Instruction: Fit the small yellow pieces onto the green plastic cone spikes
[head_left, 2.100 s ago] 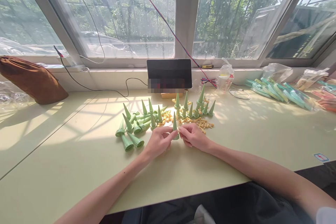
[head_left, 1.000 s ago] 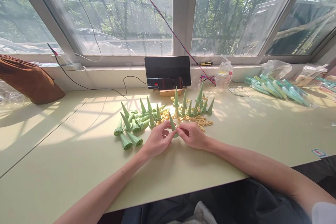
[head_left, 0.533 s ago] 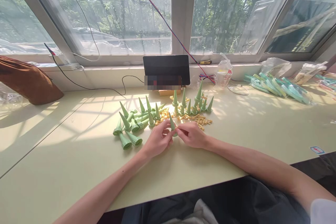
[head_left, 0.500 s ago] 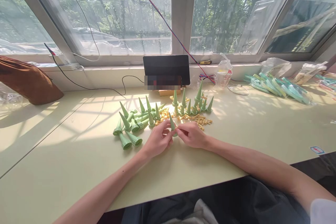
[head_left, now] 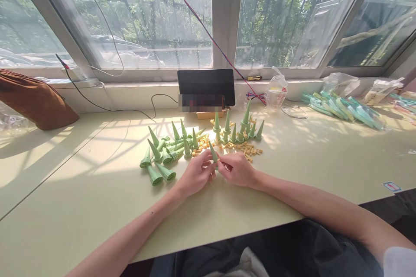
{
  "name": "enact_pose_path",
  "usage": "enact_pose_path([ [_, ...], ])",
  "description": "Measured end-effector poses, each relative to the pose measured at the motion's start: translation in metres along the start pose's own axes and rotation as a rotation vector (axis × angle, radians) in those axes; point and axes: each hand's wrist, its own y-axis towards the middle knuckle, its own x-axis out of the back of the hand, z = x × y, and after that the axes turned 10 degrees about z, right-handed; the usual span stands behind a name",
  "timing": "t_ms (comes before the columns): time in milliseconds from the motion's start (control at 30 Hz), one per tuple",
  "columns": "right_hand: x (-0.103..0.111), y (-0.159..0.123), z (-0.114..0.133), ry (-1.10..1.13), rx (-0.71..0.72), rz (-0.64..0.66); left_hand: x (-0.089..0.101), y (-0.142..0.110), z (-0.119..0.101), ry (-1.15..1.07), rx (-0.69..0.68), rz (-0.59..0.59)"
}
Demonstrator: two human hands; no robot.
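My left hand (head_left: 197, 174) is closed around the lower part of a green plastic spike (head_left: 213, 151), a hollow cone tilted with its tip up and slightly left. Against the right side of that cone, low down, the fingertips of my right hand (head_left: 237, 169) are pinched together; what is between them is too small and hidden to make out. Just beyond my hands lie small yellow plastic pieces (head_left: 253, 149) in loose heaps. More green spikes (head_left: 156, 151) lie and stand to the left, and another group of upright spikes (head_left: 227, 125) stands behind the heaps.
A dark tablet (head_left: 206, 78) leans by the window on a small stand. To the right are bagged teal and green strips (head_left: 344, 106) and a plastic bag with a cup (head_left: 277, 91). A brown cloth bag (head_left: 35, 99) sits at left; a black cable (head_left: 113, 109) crosses the back.
The spike in my hands has tilted a little further left and dropped slightly. My right hand has shifted down a little with it. The other pieces stay where they were.
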Motion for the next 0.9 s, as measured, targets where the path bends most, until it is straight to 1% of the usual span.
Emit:
enact_pose_path([
  [100, -0.0023, -0.0006, -0.0016, -0.057, 0.033, -0.008, 0.0001, 0.0000, 0.0008, 0.001, -0.006, 0.024],
  [233, -0.0031, -0.0008, -0.0038, -0.127, 0.041, 0.032, 0.0008, -0.0002, 0.0024, 0.021, 0.014, 0.038],
  [333, -0.0030, -0.0006, -0.0047, -0.155, 0.062, 0.057, 0.0015, -0.0003, 0.0038, 0.034, 0.033, 0.045],
  [533, -0.0032, 0.0001, -0.0053, -0.206, 0.078, 0.069, 0.0023, -0.0001, 0.0063, 0.037, 0.028, 0.048],
  [767, -0.0047, -0.0005, -0.0071, -0.196, 0.097, 0.068, 0.0022, 0.0007, 0.0049, 0.032, 0.048, 0.053],
  [900, -0.0036, 0.0000, -0.0053, -0.132, 0.038, 0.084, 0.0027, 0.0003, 0.0070, 0.011, 0.044, 0.044],
])
